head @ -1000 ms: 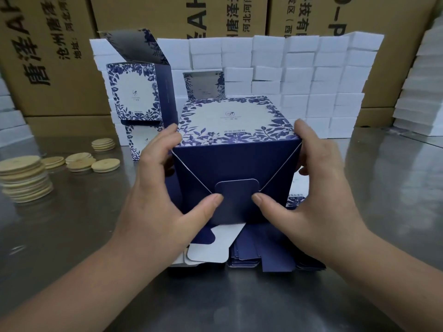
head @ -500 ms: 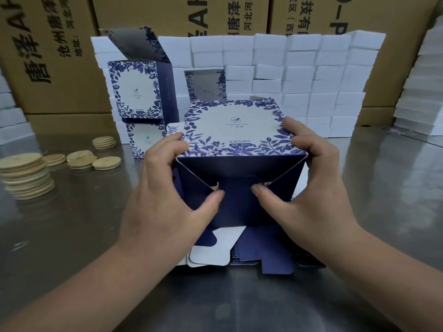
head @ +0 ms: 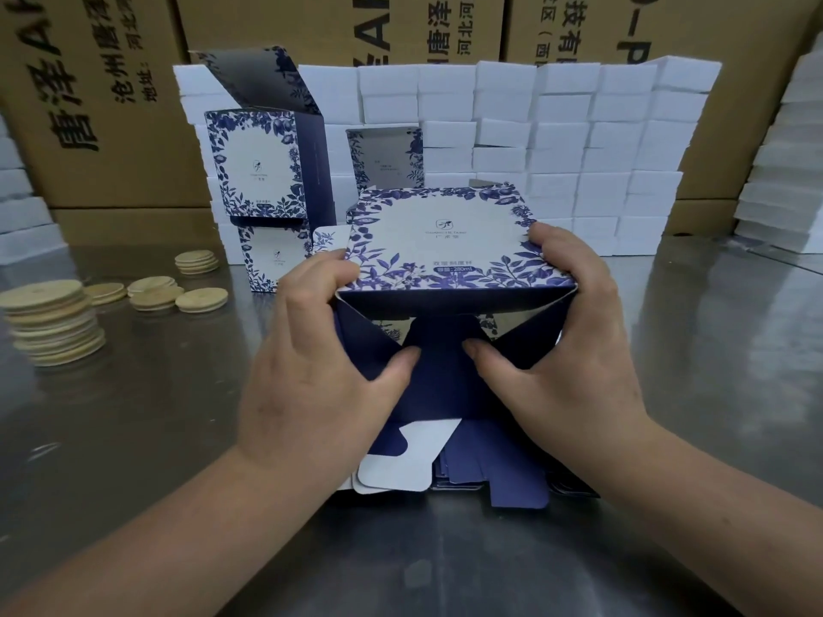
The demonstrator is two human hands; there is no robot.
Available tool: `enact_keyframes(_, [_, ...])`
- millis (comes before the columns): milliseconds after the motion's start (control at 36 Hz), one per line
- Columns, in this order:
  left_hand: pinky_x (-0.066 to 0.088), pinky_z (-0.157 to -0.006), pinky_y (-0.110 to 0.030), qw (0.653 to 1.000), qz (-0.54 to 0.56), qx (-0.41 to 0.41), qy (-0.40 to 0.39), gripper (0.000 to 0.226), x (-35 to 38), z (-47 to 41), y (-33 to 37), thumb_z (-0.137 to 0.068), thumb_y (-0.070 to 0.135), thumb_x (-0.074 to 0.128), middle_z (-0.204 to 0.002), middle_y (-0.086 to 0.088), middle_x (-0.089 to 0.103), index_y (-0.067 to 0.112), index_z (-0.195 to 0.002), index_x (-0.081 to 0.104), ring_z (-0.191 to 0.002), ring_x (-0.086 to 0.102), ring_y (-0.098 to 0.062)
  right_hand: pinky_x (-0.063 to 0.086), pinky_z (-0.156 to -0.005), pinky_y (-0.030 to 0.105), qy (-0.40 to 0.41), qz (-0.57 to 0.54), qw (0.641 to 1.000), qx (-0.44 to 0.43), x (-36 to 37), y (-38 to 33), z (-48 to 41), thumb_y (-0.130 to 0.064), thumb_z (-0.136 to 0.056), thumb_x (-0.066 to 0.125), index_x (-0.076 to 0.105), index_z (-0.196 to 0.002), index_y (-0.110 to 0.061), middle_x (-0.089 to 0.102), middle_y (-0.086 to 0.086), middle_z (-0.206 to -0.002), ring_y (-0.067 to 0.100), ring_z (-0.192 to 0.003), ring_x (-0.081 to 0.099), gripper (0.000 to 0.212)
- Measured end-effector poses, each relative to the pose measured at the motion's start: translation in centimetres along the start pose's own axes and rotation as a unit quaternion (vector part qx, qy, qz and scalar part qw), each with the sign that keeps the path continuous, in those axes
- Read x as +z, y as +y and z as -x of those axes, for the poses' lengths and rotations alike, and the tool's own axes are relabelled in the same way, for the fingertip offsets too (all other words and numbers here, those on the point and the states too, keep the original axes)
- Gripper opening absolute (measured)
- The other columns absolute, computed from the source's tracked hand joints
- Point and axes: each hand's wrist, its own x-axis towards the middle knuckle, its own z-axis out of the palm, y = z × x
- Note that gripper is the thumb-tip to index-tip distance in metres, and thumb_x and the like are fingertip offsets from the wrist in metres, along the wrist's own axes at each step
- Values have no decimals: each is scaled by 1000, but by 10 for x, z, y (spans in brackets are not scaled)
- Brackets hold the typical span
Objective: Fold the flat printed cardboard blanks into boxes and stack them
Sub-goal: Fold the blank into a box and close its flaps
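A blue-and-white floral box lies on its side at centre, its navy end flaps facing me. My left hand grips its left side and my right hand grips its right side. Both thumbs press the navy flaps inward, leaving a gap under the top panel. Beneath it lies a pile of flat navy blanks. Two folded boxes stand stacked at the back left, the upper one with its lid flap up.
Stacks of round wooden lids sit on the steel table at the left. A wall of white blocks stands behind, with brown shipping cartons behind that. More white blocks rise at the right edge.
The box's end flaps, flush a second ago, have been pushed inward by both thumbs, opening a gap under the top panel. The box tipped slightly, showing more of its printed face.
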Motion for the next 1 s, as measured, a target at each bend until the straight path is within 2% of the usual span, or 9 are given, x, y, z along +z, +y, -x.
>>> enact_keyframes(111, [33,-83,-14,1000,-7,-4,0,79,0,-1,1,-58,18,87,-118,7,46,38,-110,31,-105,57,-19,29,-108,24,13,6,1000,-8,1,1,1,-17,-64,73,32,-125,-22,35,-6,-129,15,-125,39,74])
enact_keyframes(250, [33,-84,-16,1000,-12,1,3,79,1,-1,1,-58,17,87,-119,10,43,37,-110,31,-104,58,-23,28,-108,23,24,14,1000,-6,2,1,1,-17,-63,74,32,-126,-22,36,-6,-129,15,-125,39,75])
enact_keyframes(389, [32,-84,-13,1000,-10,3,8,80,1,-1,1,-58,15,87,-119,12,39,36,-111,32,-105,54,-14,28,-109,23,34,23,999,-15,3,2,3,-17,-64,75,33,-126,-20,36,-5,-130,15,-126,39,75])
enact_keyframes(472, [33,-83,-12,1000,-11,-2,8,78,2,-1,2,-60,17,86,-120,13,39,36,-112,31,-107,55,-18,26,-109,20,36,23,999,-18,3,2,3,-17,-64,75,32,-126,-20,37,-13,-132,14,-126,38,76])
enact_keyframes(556, [40,-90,-21,1000,12,-20,7,74,4,0,4,-65,22,79,-121,13,40,27,-125,36,-110,51,-12,27,-109,22,43,23,999,-17,4,3,2,-17,-64,75,32,-126,-20,35,-8,-130,14,-125,38,76])
enact_keyframes(695, [30,-81,-13,1000,-26,4,12,78,2,-1,2,-60,15,87,-117,8,44,35,-111,31,-101,59,-25,29,-108,26,56,32,998,-26,5,3,3,-15,-64,75,32,-126,-18,35,-4,-130,16,-124,38,75])
enact_keyframes(833, [31,-80,-13,999,-26,13,19,79,2,-2,2,-59,14,87,-118,8,42,32,-112,32,-101,60,-26,30,-108,31,59,28,998,-26,6,2,2,-13,-65,75,32,-126,-18,35,-5,-130,16,-124,38,75])
enact_keyframes(917, [39,-79,-18,1000,-19,15,16,79,2,-1,1,-61,16,86,-119,7,45,33,-115,31,-102,60,-26,30,-108,30,55,25,998,-25,5,2,3,-13,-65,74,32,-126,-19,35,-16,-129,16,-124,38,75])
enact_keyframes(1000, [42,-82,-31,1000,-22,14,-13,82,3,0,2,-62,19,81,-121,-7,56,36,-121,27,-104,61,-29,28,-108,24,44,18,999,0,4,1,3,-16,-64,74,32,-128,-20,34,-9,-130,16,-125,38,77])
